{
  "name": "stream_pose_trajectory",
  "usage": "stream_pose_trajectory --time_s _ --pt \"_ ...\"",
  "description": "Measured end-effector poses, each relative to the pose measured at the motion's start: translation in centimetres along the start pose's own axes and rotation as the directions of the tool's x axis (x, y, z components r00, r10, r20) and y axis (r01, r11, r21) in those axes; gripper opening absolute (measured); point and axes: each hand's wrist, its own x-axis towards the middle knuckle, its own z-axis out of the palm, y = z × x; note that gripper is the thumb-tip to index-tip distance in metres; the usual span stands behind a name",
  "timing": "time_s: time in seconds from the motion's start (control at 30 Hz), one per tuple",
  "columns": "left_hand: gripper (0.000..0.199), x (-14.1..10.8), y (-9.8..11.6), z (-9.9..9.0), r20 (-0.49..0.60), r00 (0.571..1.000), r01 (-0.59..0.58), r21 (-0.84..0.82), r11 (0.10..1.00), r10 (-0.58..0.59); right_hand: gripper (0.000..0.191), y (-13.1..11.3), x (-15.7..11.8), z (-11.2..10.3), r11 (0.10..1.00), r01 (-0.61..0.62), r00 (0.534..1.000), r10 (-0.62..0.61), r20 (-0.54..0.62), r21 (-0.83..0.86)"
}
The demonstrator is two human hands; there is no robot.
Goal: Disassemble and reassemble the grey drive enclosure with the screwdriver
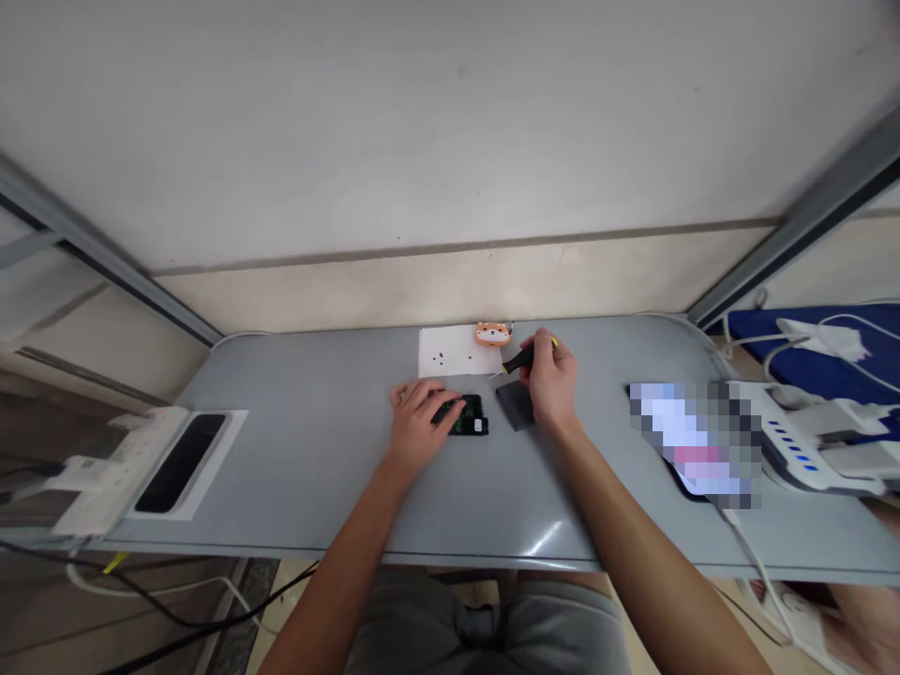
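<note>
My right hand (552, 382) grips the black and yellow handle of a screwdriver (518, 360). The thin metal shaft points left, its tip close to the fingers of my left hand (420, 418). That hand lies over a small opened black device with a green circuit board (473, 412), thumb and fingers holding its left side and partly hiding it. A dark flat rectangular piece (516, 406) lies just right of the device, partly under my right hand. Behind them, several tiny dark screws (441, 357) sit on white paper (457, 366).
An orange animal-face case (492, 335) rests at the paper's back right. A dark phone (184, 463) and a white power strip (119, 478) lie at left. To the right are a lit, blurred phone (693, 441) and a white charger (794, 450) with cables. A wall stands behind the grey table (316, 450).
</note>
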Motion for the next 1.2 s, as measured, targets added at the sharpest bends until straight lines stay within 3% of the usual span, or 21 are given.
stream_pose_trajectory --time_s 1.0,1.2 --pt "0.022 -0.1 0.0 -0.1 0.022 1.0 -0.002 0.01 1.0 0.002 0.052 -0.2 -0.8 0.5 0.999 0.035 0.999 -0.033 0.032 -0.034" --pt "0.021 -0.2 -0.1 0.4 -0.053 0.998 0.024 -0.034 0.999 -0.025 0.054 -0.9 -1.6 0.0 0.984 0.177 0.974 -0.179 0.14 0.024"
